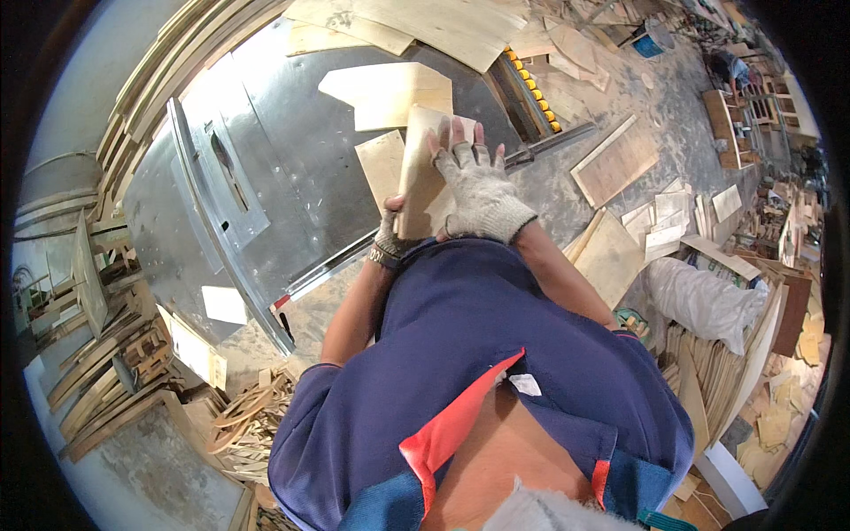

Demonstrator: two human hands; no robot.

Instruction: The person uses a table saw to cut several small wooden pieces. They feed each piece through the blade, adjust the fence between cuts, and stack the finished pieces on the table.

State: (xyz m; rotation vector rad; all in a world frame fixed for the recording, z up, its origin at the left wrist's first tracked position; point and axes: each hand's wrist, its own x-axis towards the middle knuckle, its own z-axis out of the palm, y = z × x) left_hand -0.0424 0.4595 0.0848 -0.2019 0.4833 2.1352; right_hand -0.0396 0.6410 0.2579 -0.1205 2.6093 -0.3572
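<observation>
Below, metal table (pixel 297 150), wood-strewn floor (pixel 686 146) — left grip (pixel 390 234) pinching board (pixel 418 181), right grip (pixel 480 184) spread atop

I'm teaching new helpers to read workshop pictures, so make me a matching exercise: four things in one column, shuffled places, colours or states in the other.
1. right hand
2. left hand
3. row of rollers
4. sack

A. yellow
B. at the left edge of the wooden board
C. whitish and wrinkled
D. spread on top of that board

Pairs: 1-D; 2-B; 3-A; 4-C
</observation>
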